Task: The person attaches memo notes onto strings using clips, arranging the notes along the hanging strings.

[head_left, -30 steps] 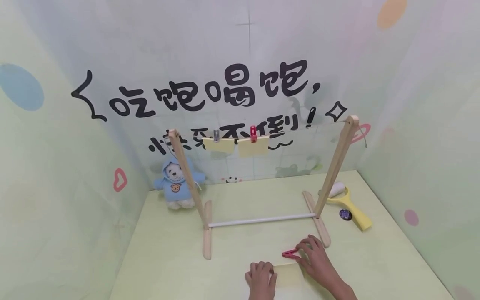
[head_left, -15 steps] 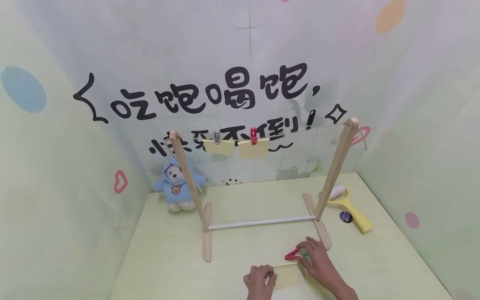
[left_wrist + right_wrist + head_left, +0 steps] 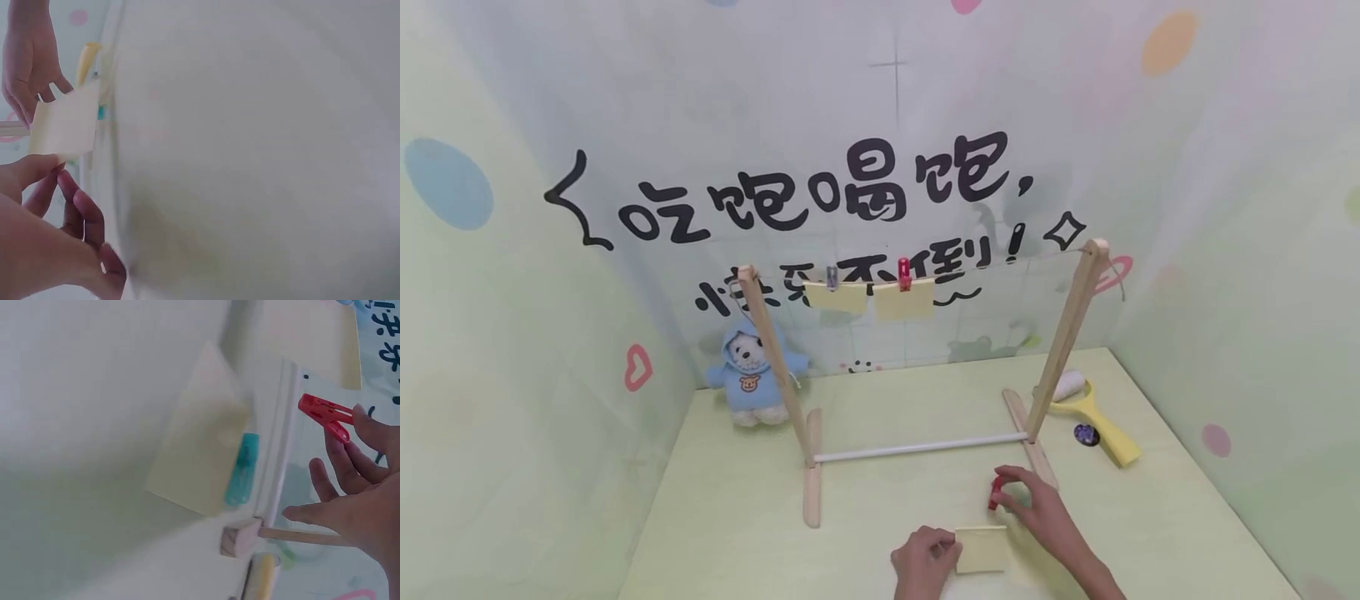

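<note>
Booth-like nook, lettered backdrop [image 3: 827, 158], dotted walls [image 3: 520, 333]

A pale back wall [image 3: 805, 100] carries two rows of bold black Chinese lettering [image 3: 876, 198] and, low down, a small printed smiling face [image 3: 860, 367] just above the counter [image 3: 730, 517]. The left wall [image 3: 512, 333] bears a blue oval [image 3: 448, 183] and a pink heart outline [image 3: 629, 368], the right wall [image 3: 1247, 292] a mauve dot [image 3: 1216, 440]. The counter's surface is light yellow-green, and the light over everything is soft and even
</note>
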Demonstrator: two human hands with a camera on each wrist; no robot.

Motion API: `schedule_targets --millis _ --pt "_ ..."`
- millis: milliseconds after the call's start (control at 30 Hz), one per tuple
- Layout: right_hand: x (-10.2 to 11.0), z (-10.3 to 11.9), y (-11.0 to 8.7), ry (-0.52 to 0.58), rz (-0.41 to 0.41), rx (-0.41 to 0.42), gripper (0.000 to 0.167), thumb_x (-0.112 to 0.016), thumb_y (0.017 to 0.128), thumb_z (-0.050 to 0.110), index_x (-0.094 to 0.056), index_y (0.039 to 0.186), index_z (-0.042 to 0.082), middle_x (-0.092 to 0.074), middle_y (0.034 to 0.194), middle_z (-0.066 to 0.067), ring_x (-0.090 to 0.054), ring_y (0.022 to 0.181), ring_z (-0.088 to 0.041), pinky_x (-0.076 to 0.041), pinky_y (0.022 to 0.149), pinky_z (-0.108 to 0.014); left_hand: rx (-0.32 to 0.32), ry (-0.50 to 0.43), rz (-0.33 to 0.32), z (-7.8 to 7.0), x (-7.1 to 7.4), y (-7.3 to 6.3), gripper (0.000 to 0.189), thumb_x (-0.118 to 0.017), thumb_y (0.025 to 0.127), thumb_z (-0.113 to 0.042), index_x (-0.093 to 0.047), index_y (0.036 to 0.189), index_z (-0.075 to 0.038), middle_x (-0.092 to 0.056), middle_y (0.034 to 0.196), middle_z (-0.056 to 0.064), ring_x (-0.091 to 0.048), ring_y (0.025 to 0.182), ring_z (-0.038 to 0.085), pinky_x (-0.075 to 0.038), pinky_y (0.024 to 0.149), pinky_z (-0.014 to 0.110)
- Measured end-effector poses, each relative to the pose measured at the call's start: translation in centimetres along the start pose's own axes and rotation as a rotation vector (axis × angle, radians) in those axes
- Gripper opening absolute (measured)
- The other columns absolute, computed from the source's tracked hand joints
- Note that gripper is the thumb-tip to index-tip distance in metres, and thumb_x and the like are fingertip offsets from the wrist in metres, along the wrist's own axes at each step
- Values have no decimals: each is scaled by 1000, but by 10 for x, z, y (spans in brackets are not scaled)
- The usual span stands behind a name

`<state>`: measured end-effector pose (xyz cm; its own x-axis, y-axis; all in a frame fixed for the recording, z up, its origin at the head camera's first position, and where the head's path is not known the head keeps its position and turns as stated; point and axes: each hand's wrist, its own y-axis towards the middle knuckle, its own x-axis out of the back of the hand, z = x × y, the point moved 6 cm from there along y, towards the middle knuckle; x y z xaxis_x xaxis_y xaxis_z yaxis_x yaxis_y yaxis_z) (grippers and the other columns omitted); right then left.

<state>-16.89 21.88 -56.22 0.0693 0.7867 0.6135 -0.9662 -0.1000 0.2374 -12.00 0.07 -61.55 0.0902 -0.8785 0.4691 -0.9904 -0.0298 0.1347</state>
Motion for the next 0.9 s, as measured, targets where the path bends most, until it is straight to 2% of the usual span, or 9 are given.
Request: schedule_targets --millis 33,100,267,300,367,433,600,733,900 --pt "7 5 4 -4 3 -8 31 -83 95 8 -75 124 2 -80 107 2 -75 112 -27 -57 102 -54 21 -39 25 -3 1 3 7 -89 88 -15 -84 87 -19 -69 79 -14 -53 75 -7 -42 81 42" --pt "22 17 12 1 -11 25 28 -83 94 7 -76 121 6 -81 107 1 -74 112 -22 -57 103 -44 -10 -108 53 -9 2 10 3 -86 91 -13 -84 91 -14 -68 82 -13 -55 76 -5 -47 78 37" --pt "61 63 34 53 -88 368 36 -86 81 -10 -74 112 3 -70 115 -12 -64 117 -9 -41 105 -9 -13 -274 134 -40 20 37 8 -82 96 -9 -83 100 -2 -66 82 -8 -53 74 -3 -46 63 19" --pt "68 75 39 57 -98 427 38 -86 78 -12 -74 111 2 -67 118 -15 -61 120 -8 -38 107 -7 22 -288 154 -50 26 44 10 -82 96 -9 -83 101 -1 -67 81 -6 -53 73 -2 -46 64 18" --pt "85 102 50 62 -96 490 38 -86 78 -14 -75 110 1 -62 123 -18 -55 125 -6 -34 111 -6 21 -296 155 -68 37 61 11 -82 97 -10 -83 102 0 -70 79 -1 -54 70 -1 -46 63 17" --pt "101 127 62 55 -95 516 37 -86 79 -14 -76 111 3 -61 128 -17 -52 131 -5 -32 114 -8 17 -301 162 -88 47 80 13 -80 99 -11 -83 104 1 -72 79 3 -55 68 1 -45 63 16" --pt "136 184 91 84 -96 518 36 -83 82 -16 -77 111 4 -60 131 -9 -51 139 -6 -32 119 -15 -68 -290 149 -134 72 123 16 -77 103 -15 -83 106 -1 -69 76 11 -51 63 3 -40 58 17" --pt "160 217 112 84 -121 517 31 -82 86 -16 -77 112 1 -60 136 -11 -49 144 -12 -31 123 -21 -137 -296 114 -169 88 148 17 -75 105 -15 -83 106 0 -61 68 2 -46 59 4 -37 57 19" --pt "183 242 135 36 -196 530 28 -83 89 -11 -77 114 -2 -57 140 -20 -45 151 -27 -31 120 -23 -181 -317 92 -201 104 168 17 -73 106 -16 -83 107 -2 -52 60 -7 -43 56 9 -35 59 23"
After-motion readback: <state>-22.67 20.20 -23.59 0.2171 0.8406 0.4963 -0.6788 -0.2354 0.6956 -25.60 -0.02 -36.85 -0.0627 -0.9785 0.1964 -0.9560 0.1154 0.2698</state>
